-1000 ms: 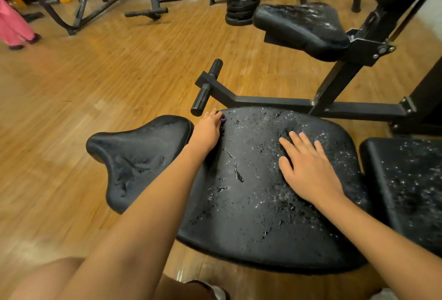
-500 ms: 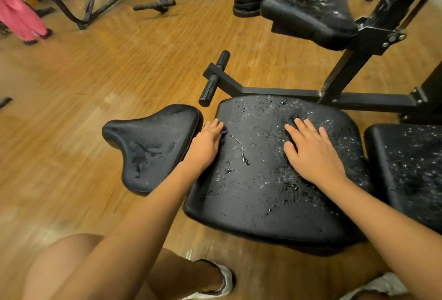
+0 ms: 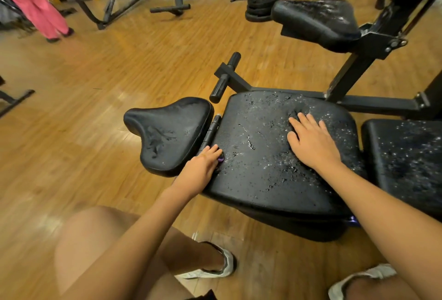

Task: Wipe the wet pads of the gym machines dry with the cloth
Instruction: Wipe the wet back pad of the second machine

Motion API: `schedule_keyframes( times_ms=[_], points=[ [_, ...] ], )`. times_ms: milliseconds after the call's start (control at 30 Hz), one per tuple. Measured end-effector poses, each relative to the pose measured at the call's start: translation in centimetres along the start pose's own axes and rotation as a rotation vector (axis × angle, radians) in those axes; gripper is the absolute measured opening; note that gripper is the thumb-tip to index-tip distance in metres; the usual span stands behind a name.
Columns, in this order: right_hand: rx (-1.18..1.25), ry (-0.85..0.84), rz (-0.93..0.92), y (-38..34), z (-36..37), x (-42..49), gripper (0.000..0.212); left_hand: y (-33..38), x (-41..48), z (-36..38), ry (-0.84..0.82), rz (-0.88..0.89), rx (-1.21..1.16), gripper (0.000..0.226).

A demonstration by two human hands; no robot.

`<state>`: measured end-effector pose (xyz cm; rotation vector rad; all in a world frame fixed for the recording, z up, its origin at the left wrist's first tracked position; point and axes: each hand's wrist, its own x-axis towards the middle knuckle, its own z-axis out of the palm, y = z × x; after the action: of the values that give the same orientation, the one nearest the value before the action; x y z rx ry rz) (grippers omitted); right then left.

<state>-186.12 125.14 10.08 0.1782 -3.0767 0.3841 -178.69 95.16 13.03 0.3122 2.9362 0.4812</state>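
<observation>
Here, wet pad lengthwise left-right, cloth under left hand.

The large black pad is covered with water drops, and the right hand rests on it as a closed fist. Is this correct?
Not quite. The right hand is not a fist. It lies flat, with its fingers straight, on the large black pad, as the head view shows. The pad is indeed covered with water drops.
</observation>
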Motion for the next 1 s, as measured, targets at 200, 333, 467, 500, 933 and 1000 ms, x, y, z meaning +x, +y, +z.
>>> schedule_keyframes(
  times_ms=[200,333,467,500,933,1000],
  points=[
    [-0.004,0.008,0.001,-0.1,-0.1,-0.2,0.055,0.9,-1.4,0.4,0.039,0.014,0.123,0.021],
    [0.002,0.003,0.002,-0.2,-0.1,0.1,0.056,0.1,-4.9,0.7,0.030,-0.001,0.002,0.041],
    [0.003,0.025,0.008,-0.2,0.2,-0.1,0.056,0.8,-4.3,0.2,0.029,0.020,0.034,0.036],
    [0.003,0.023,0.008,-0.3,0.1,-0.1,0.056,1.3,-3.4,0.3,0.017,0.038,0.053,0.032],
    [0.284,0.061,-0.115,-6.6,-1.1,-3.4,0.041,-3.2,0.3,-2.7,0.212,-0.072,-0.223,0.050],
    [0.317,0.008,-0.286,-10.8,-1.1,-5.4,0.042,-7.1,1.5,-3.5,0.176,-0.221,-0.073,0.051]
  ],
)
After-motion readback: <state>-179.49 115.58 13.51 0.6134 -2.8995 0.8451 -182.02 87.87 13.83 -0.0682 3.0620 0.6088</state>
